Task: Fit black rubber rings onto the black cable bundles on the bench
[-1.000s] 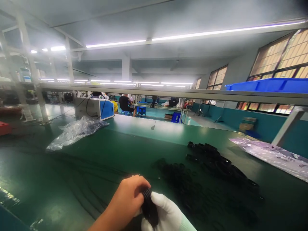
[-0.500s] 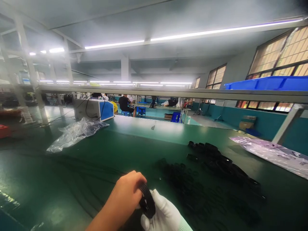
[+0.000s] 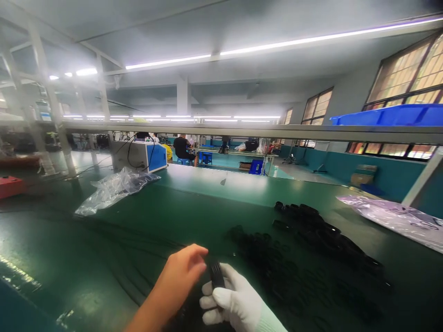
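Observation:
My right hand (image 3: 235, 302), in a white glove, is closed around a small black ring-shaped part (image 3: 217, 275) held upright just above the green table (image 3: 104, 249). My bare left hand (image 3: 183, 274) sits right beside it on the left, fingers curled, its fingertips at the part's edge. A spread of many similar black rings (image 3: 273, 258) lies on the table just beyond my hands, with a denser heap of black parts (image 3: 321, 233) further right.
A crumpled clear plastic bag (image 3: 116, 189) lies far left, a blue-and-white machine (image 3: 143, 157) behind it. A printed plastic sheet (image 3: 398, 219) lies at the right. A metal rail (image 3: 242, 131) carrying a blue bin (image 3: 387, 115) crosses overhead. A seated person (image 3: 182, 150) works far back.
My left hand has loosened from wrapping over the black part and drawn slightly left. My gloved right hand now holds the part more upright. The view shifted a little.

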The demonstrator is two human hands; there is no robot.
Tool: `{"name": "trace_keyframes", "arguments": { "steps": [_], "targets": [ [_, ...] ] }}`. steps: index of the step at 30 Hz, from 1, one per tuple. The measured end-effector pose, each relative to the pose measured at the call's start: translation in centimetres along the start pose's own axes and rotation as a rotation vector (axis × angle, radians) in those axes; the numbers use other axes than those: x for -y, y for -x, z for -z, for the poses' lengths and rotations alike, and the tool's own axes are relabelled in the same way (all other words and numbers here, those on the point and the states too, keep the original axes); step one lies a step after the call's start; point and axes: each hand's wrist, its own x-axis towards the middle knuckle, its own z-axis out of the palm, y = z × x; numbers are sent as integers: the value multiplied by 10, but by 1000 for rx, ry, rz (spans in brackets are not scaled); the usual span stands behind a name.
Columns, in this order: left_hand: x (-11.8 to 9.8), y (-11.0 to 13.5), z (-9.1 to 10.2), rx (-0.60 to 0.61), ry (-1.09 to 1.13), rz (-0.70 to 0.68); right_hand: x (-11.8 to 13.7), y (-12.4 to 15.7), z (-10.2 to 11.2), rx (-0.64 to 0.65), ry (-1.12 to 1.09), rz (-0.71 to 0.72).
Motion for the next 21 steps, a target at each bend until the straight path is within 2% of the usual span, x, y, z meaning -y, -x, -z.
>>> {"name": "trace_keyframes", "arguments": {
  "steps": [3, 7, 10, 13, 16, 18, 21],
  "targets": [
    [5, 13, -4, -76, -193, -256, 4, 3, -3, 49, -72, -19],
    [17, 20, -14, -171, -287, -423, 4, 0, -7, 125, -116, -38],
    [24, 19, -22, -231, -240, -452, 1, 0, -5, 192, -182, -44],
    [21, 15, -24, -271, -175, -358, 0, 2, 0, 212, -207, -64],
    [10, 10, -11, -171, -100, -212, -1, 5, 7, 275, -273, -111],
    [5, 8, 4, -40, 50, -126, -2, 5, 9, 313, -395, -157],
    [8, 8, 23, 212, 295, -112, 0, 5, 7, 344, -507, -227]
  ]
}}
